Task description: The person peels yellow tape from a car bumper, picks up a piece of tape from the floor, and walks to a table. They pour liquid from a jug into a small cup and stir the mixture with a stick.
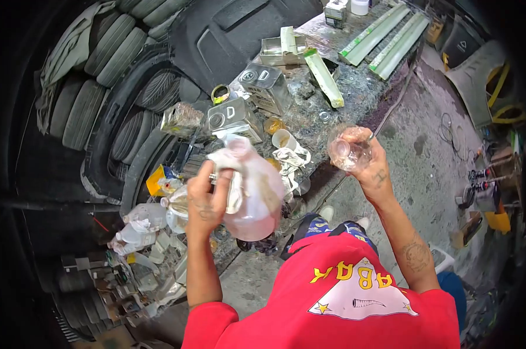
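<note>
Firstly, tires [82, 113] were noted at the far left, stacked against the wall beside a dark curved car part [103, 139]. Lower down, clear plastic jugs [146, 218] lay close together near the left forearm.

The hands were well apart, each occupied. The left hand [207, 195] gripped a large, translucent pinkish jug [257, 200] near its neck, with a white cloth [235, 192] bunched between fingers and jug. The jug's mouth pointed up toward the camera, and a brownish smear marked its side; whether its base touched anything could not be determined.

Beyond the jug, two metal cans [234, 118] [266, 87] stood side by side on the stained workbench [309, 131], with a roll of tape [220, 93] near them. To their right were a white cup [283, 139] with residue inside and, just beside it, crumpled white paper [292, 166].

Further right, the right hand [367, 160] held a small clear plastic container [347, 150], round opening toward the camera, just off the bench edge. Its contents could not be made out. Long green-and-white boxes [374, 35] lay on the bench beyond. At the far right, a pale body panel [475, 81] stood over the grey concrete floor [417, 134].
</note>
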The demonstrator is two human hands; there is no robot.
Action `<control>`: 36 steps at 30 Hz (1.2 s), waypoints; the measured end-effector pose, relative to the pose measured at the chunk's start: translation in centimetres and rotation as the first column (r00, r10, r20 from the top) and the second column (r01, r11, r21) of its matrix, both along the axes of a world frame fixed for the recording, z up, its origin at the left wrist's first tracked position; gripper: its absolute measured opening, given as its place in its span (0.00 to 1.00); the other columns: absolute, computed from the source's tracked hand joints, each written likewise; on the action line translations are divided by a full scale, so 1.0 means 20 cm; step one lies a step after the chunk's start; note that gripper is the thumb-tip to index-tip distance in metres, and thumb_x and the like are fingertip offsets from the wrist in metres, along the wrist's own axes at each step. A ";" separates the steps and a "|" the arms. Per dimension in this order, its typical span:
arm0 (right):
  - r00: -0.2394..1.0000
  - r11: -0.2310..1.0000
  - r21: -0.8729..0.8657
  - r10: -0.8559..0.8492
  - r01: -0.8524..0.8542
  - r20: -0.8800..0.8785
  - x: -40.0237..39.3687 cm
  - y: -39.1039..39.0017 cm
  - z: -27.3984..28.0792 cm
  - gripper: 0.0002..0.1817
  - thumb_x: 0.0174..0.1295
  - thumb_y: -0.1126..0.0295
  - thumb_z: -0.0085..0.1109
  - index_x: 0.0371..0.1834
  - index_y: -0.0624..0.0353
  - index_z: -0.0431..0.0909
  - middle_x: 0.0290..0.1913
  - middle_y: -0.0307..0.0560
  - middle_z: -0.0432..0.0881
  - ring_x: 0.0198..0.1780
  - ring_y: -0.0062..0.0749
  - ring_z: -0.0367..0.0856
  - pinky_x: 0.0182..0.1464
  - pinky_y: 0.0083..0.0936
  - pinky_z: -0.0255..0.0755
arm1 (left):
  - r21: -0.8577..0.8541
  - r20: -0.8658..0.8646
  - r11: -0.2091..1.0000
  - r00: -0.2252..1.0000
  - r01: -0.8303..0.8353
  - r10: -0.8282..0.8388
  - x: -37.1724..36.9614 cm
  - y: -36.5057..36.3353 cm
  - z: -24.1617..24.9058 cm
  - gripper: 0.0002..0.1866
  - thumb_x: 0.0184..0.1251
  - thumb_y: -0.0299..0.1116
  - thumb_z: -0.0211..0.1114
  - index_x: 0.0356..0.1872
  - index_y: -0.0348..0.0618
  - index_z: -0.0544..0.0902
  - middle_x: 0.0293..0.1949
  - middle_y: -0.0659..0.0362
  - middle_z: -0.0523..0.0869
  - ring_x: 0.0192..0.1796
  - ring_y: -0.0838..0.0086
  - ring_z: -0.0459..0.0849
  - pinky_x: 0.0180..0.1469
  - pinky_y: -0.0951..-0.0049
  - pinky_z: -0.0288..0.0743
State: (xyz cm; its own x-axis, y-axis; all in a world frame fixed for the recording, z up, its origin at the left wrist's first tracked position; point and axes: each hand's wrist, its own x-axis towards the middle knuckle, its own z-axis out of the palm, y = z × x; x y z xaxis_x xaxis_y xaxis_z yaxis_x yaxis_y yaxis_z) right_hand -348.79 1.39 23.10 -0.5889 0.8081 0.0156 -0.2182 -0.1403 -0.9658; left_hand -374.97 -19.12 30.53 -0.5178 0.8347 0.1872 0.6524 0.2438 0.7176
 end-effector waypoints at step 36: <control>0.938 0.936 -0.082 -0.335 0.342 0.089 0.48 -0.14 -0.62 0.23 0.62 0.71 0.71 0.61 0.53 0.79 0.66 0.38 0.80 0.49 0.19 0.82 0.36 0.17 0.75 | 0.065 -0.249 0.862 0.828 -0.503 0.502 -1.44 -0.09 -1.35 0.30 0.68 0.55 0.67 0.42 0.28 0.89 0.39 0.37 0.91 0.42 0.43 0.89 0.49 0.50 0.79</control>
State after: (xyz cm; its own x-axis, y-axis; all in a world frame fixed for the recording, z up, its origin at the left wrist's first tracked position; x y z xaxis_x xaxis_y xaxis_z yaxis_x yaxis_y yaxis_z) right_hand -339.13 -1.39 10.63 -0.2768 0.9554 -0.1026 -0.1989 -0.1614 -0.9666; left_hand -403.81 -20.96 3.49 -0.8026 0.4727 0.3638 0.5949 0.5894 0.5466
